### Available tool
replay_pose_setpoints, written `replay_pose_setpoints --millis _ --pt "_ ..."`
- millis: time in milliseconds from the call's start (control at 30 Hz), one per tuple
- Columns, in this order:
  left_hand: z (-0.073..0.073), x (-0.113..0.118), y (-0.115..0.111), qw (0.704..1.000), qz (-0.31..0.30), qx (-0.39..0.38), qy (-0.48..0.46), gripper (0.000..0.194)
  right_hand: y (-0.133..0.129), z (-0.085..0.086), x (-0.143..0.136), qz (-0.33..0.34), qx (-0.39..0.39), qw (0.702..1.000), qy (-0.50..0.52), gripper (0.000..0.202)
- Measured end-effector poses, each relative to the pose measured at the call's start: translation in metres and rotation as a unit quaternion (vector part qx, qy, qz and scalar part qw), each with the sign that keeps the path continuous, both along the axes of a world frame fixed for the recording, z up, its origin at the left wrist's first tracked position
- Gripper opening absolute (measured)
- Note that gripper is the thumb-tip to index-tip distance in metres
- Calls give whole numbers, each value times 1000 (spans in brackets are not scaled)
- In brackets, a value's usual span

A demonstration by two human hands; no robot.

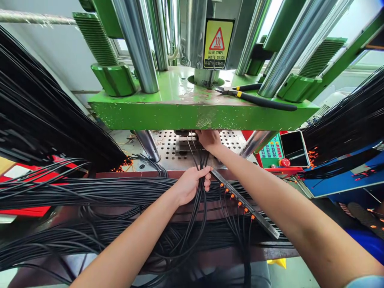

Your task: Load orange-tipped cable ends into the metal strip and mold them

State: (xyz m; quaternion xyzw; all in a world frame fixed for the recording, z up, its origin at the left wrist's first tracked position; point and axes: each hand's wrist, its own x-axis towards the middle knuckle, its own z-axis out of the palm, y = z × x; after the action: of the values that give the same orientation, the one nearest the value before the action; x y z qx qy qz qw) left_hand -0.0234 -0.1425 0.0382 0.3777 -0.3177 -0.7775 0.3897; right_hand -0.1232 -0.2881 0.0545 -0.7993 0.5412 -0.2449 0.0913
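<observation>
My left hand (192,184) is closed around a bunch of thin black cables (195,216) in front of the green press (168,116). The upper ends of the cables fan out toward a metal mould (186,145) below the press plate. My right hand (210,140) reaches under that plate beside the mould, and its fingers are mostly hidden by the plate. Just right of my left hand, a dark metal bar (261,222) lies slanted, with several orange-tipped cables (239,204) along its edge.
Cutting pliers (264,100) lie on the press plate near a high-temperature sign (219,43). A control panel (271,150) with a red button and a phone (295,148) stand at right. Black cable bundles (84,192) cover the bench and hang at both sides.
</observation>
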Motion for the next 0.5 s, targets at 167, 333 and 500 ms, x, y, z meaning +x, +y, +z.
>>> replay_pose_setpoints --millis 167,333,500 --pt "1 0 1 1000 -4 -3 -6 27 71 7 -47 13 -32 998 -57 31" --pt "3 -1 0 1000 -2 -5 -9 21 209 11 -149 -117 -176 948 -239 16" --pt "5 -2 -3 1000 -4 10 -8 15 310 -58 -238 -538 -169 795 -224 32"
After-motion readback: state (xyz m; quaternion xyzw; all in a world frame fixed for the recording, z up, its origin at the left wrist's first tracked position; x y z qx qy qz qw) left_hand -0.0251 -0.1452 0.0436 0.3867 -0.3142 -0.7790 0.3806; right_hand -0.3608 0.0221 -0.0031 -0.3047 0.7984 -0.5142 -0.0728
